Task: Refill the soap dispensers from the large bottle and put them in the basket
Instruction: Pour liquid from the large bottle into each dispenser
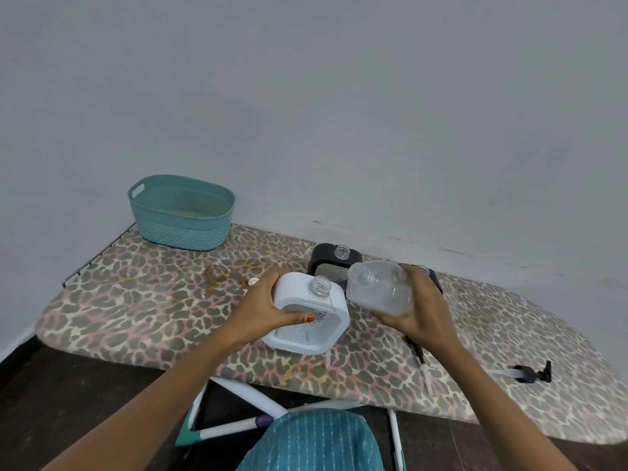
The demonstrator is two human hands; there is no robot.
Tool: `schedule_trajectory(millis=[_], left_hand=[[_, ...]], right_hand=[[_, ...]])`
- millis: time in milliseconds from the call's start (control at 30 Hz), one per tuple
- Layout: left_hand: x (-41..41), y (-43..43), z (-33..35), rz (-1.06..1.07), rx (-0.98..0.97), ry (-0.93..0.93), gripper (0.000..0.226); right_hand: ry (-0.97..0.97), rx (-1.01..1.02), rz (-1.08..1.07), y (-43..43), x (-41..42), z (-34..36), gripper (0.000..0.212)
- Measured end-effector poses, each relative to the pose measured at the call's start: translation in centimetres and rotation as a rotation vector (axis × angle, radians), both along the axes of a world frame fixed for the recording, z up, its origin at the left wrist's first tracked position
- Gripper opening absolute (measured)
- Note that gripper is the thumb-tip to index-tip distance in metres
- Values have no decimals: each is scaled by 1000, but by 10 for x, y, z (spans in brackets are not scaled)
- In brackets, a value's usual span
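Item 1. Teal garment [316, 443], nearest the camera at the bottom edge, with folding legs [244, 396] showing just beyond it.

Item 2. Board [136, 317], leopard-print cover, serving as the work surface.

Item 3. Left hand [268, 307], gripping the white dispenser [294, 292]: fingers are curling over its far left side and the thumb is pressing on the near face. The dispenser is tilting back with its base on the board, probably to turn its open neck [320, 286] toward the pour.

Item 4. Right hand [424, 311], wrapping closed around the base end of the bottle [380, 287]. The bottle is lying nearly on its side, its mouth [365, 275] just right of the neck and not yet over it. Clear liquid is pooling low inside; no stream is showing. Judgement: pouring is about to begin, and gripping by the base lets the wrist set the tilt.

Item 5. Black dispenser [323, 258], uncapped, waiting just behind the white one; a second black one [433, 277] is largely hiding behind the right hand.

Item 6. Pumps, removed so the necks stay open: one [530, 372] lying near right, another [419, 355] below the right wrist.

Item 7. Basket [183, 229], far left, well apart, holding no dispensers.
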State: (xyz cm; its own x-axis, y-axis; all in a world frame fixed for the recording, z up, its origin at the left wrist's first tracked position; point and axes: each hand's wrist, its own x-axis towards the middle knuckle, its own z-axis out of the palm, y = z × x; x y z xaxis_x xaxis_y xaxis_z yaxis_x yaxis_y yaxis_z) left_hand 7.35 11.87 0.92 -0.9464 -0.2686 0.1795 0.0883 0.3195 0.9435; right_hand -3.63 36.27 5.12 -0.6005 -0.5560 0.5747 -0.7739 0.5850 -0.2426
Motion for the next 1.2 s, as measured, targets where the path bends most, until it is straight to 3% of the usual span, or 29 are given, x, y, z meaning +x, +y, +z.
schedule_trajectory(millis=[733, 1200], left_hand=[[1, -1, -8, 15, -43, -17, 52], [-1, 2, -9, 17, -68, -34, 59]], right_hand=[[305, 189, 59, -20, -7, 17, 67], [353, 228, 36, -23, -6, 23, 65]])
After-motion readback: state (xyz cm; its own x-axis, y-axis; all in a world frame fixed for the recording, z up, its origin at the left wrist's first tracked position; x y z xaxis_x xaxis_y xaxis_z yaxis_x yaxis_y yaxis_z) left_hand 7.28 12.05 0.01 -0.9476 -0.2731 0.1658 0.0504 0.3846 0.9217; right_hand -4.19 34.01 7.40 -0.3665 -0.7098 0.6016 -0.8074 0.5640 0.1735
